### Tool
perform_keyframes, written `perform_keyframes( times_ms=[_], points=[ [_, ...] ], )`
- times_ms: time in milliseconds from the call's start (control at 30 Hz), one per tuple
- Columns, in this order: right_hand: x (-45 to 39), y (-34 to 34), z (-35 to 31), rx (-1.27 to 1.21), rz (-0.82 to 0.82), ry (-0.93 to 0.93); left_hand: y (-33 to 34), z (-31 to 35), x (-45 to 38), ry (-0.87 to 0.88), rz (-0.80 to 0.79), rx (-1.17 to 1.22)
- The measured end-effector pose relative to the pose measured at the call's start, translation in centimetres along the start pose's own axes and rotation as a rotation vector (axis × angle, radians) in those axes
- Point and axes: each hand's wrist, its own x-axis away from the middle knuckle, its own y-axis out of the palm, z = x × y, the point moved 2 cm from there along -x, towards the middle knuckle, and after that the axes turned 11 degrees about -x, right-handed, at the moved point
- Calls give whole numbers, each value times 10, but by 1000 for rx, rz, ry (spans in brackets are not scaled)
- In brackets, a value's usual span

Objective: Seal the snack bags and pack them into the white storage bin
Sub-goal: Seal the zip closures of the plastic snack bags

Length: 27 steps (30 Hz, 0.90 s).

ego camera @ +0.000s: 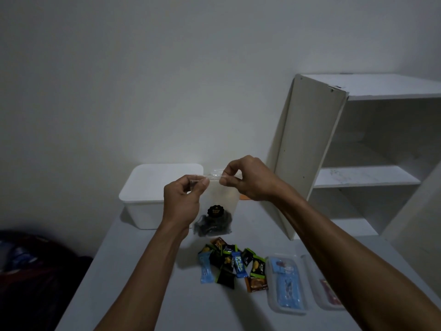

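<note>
Mid-frame, both hands hold a clear bag [216, 206] up off the table [148, 290] by its top edge: the left hand [182, 204] pinches the left end of the zip strip between thumb and curled fingers, and the right hand [248, 179] pinches the strip a little further right, thumb against forefinger. The bag hangs between them with dark snacks settled at the bottom under a round black label. The step in hand looks like closing the zip. To do it well, the left pinch should anchor its corner while the right thumb and finger slide along the strip to the far end, pressing the two tracks together all the way; the strip looks wrinkled near the right hand, so pulling it taut first would help the tracks line up. Letting air out before the last stretch closes would make the bag lie flatter. Whether any part is already sealed cannot be told here. The bin [155, 199] sits just behind and left of the bag, at centre left; its inside cannot be seen from this angle. Below the bag, in the lower middle, a heap of small wrapped sweets [231, 263] lies loose on the table, and at lower right lie two more clear bags [287, 283] flat, side by side. A white shelf [365, 175] stands at the right.
</note>
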Motion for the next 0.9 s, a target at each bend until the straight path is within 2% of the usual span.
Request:
perform_keyframes(
  times_ms=[467,633,767,900],
  points=[
    [-3,-8,11,-75,41,3,-9,3,-6,-22,20,41],
    [-2,-8,19,-279,47,74,-13,5,-9,-43,41,76],
    [1,-2,25,-344,133,88,-14,4,-9,-52,29,84],
    [2,6,30,-532,167,158,-14,4,-12,-87,25,118]
  ],
)
